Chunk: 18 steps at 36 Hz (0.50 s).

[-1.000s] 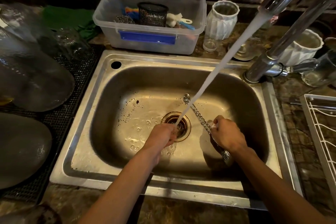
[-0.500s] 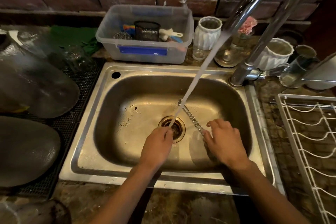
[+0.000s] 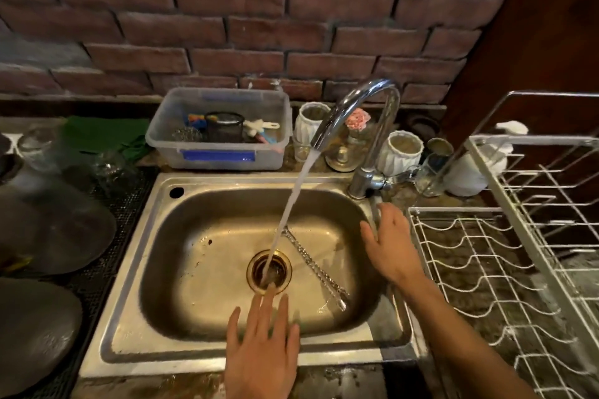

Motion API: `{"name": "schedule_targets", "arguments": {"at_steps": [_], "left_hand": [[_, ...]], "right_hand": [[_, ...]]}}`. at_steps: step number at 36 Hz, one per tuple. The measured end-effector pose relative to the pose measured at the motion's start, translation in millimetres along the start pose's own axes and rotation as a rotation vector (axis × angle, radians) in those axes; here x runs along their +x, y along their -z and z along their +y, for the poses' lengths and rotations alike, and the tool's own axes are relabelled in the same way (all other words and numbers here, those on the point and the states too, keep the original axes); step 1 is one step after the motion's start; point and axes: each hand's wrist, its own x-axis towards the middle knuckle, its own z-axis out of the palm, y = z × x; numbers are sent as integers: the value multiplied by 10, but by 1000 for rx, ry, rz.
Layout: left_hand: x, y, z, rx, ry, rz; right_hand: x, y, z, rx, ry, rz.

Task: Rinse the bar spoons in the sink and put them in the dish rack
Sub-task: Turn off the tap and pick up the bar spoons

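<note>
Both hands are spread open and empty, left hand at the sink's front edge, right hand at its right edge, while the bar spoons lie under the tap's stream, seemingly to rinse.

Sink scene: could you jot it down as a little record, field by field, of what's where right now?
tap: running, its stream falls into the drain
bar spoons: lying on the sink floor, right of the drain, nobody holding them
left hand: open, over the sink's front rim
right hand: open, at the sink's right edge
dish rack: right of the sink, no spoons seen in it
plastic tub: behind the sink
</note>
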Motion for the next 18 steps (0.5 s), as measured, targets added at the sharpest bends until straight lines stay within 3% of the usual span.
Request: {"name": "schedule_targets", "arguments": {"at_steps": [4,7,14,18], "left_hand": [[23,76,49,1,-19,116],[-15,57,47,14,4,33],[-80,-43,-11,-29,-25,92],[-82,-62,-32,-61,-60,125]], "right_hand": [[273,136,8,190,-144,108],[425,162,0,325,-296,88],[736,67,-61,922,-524,122],[832,-26,-55,1111,-553,118]]}}
